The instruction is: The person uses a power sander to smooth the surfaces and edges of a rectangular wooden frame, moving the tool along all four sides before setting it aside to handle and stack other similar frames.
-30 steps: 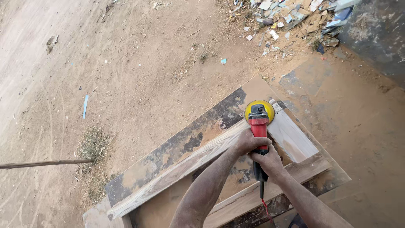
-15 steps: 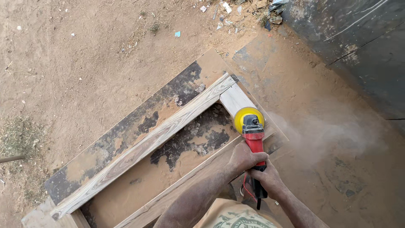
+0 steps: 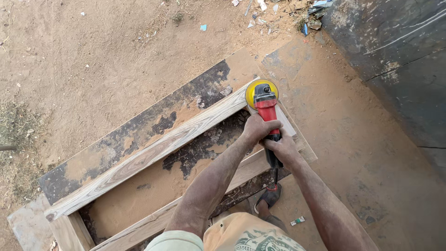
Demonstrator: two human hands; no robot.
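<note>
My left hand [image 3: 259,129] is wrapped around the red body of the angle sander [image 3: 266,111], fingers closed tight just behind its head, and my right hand [image 3: 281,148] grips the black rear handle, fingers shut around it too. The yellow sanding disc [image 3: 260,89] sits flat on the far corner of the wooden frame [image 3: 153,153], right where the long rail meets the short end piece.

What worries me: at that corner the disc overhangs the edge, so if I tilt it I'd judge it could dig in, gouge the joint or kick sideways out of my grip. The frame looks only laid on the bench [image 3: 139,128], a dark, dusty board, with no clamp that I can see, so it may skate under pressure. The cord [image 3: 277,179] hangs down near my sandalled foot [image 3: 269,197], and I could snag or tread on it. Sawdust lies thick over the board and the ground, and fine dust may get into my eyes.

Counting: one sander, one disc, one frame with two long rails and one end piece showing clearly, a second end piece partly visible at the near left, one bench board, two hands, one foot in view, one small scrap [image 3: 297,221] on the ground beside it
</note>
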